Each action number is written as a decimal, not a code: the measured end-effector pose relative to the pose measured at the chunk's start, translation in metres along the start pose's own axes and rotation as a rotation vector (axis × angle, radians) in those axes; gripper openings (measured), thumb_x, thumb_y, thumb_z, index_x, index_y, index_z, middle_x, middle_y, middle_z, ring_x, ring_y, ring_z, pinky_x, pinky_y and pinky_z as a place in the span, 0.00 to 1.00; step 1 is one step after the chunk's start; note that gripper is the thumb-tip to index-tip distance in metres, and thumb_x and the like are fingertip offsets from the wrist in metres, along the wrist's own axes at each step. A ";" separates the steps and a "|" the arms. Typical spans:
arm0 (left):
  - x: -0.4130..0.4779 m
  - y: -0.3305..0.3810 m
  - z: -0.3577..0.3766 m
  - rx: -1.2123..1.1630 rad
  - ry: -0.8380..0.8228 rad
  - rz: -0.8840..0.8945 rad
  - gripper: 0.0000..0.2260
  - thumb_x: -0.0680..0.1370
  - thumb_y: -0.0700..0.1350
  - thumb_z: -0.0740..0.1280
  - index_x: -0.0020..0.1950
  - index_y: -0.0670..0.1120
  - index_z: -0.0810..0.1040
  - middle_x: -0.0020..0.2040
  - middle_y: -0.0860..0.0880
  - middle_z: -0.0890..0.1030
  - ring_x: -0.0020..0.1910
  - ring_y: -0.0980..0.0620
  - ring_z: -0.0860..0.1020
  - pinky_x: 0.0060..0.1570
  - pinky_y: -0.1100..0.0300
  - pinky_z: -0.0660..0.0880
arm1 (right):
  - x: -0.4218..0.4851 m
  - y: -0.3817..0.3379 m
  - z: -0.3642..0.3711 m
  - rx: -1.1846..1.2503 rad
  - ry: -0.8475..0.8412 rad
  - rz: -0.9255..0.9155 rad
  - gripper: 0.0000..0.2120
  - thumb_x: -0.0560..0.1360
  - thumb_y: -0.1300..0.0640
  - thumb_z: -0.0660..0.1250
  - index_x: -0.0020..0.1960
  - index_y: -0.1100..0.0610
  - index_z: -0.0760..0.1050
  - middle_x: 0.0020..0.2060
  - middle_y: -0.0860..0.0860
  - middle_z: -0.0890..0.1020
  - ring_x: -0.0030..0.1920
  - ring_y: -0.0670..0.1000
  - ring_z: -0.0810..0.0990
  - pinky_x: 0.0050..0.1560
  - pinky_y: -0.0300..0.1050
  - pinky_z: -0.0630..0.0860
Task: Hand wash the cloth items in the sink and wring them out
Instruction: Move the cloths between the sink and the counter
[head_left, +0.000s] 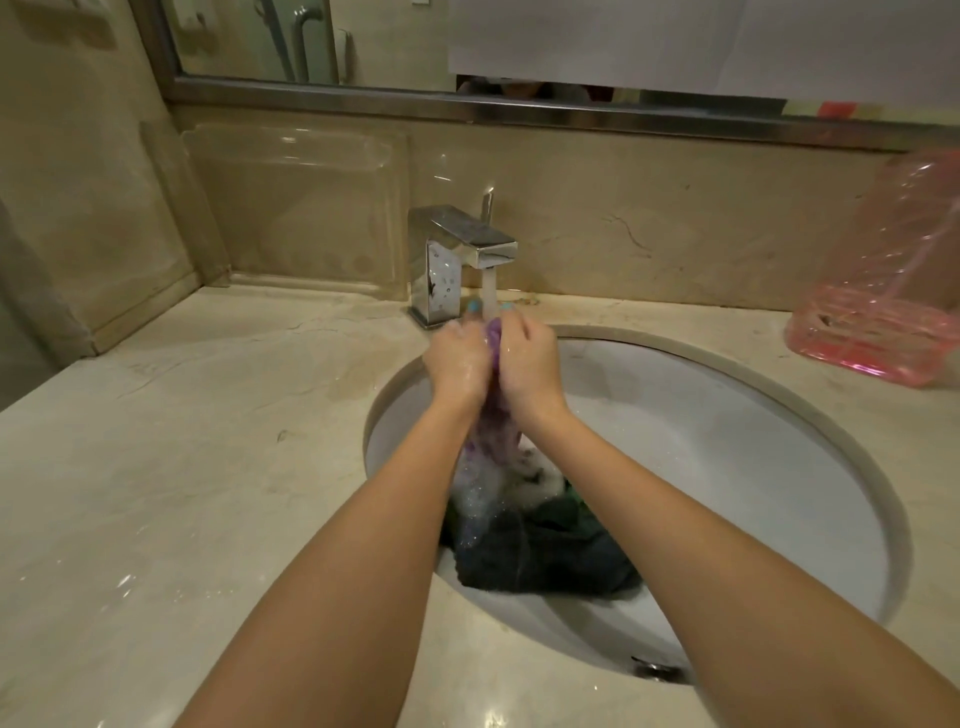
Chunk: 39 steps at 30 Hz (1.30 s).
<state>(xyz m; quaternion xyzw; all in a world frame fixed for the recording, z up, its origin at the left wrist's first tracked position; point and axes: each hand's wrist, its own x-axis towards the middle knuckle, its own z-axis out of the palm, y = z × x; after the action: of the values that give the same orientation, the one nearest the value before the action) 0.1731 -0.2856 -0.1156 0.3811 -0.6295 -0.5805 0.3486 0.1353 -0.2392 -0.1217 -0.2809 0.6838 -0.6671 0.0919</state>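
Both left hand (457, 364), right hand (527, 364) fingers (515, 328) clench purple cloth (488, 431); sink (727, 441) holds dark cloths (545, 561).

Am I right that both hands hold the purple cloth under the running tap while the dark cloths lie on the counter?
Not quite: the head view shows the dark cloths inside the sink, not on the counter. The left hand and right hand do grip the purple cloth under the running tap.
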 end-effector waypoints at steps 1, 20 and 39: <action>0.000 -0.001 0.000 0.017 -0.036 -0.005 0.11 0.82 0.45 0.58 0.50 0.43 0.79 0.45 0.43 0.80 0.46 0.45 0.77 0.46 0.61 0.77 | 0.003 0.001 -0.001 -0.045 -0.008 -0.029 0.19 0.80 0.62 0.56 0.30 0.53 0.67 0.28 0.48 0.72 0.32 0.47 0.69 0.36 0.41 0.67; -0.008 0.005 0.006 -0.226 -0.159 -0.020 0.18 0.83 0.52 0.58 0.41 0.44 0.79 0.47 0.37 0.83 0.50 0.40 0.82 0.55 0.48 0.78 | 0.027 0.002 -0.021 -0.519 0.033 -0.086 0.16 0.83 0.59 0.53 0.43 0.62 0.74 0.38 0.55 0.75 0.39 0.54 0.71 0.39 0.46 0.63; 0.013 -0.005 -0.014 -0.237 -0.092 -0.029 0.09 0.80 0.46 0.64 0.44 0.42 0.76 0.40 0.44 0.79 0.41 0.46 0.79 0.43 0.57 0.75 | 0.036 0.016 -0.046 0.237 -0.359 0.302 0.15 0.82 0.51 0.59 0.63 0.60 0.73 0.47 0.57 0.83 0.44 0.55 0.83 0.48 0.50 0.79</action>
<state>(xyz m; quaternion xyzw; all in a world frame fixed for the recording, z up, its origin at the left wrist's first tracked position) 0.1801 -0.3042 -0.1197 0.3192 -0.5663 -0.6726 0.3536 0.0780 -0.2189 -0.1242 -0.2769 0.6077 -0.6607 0.3428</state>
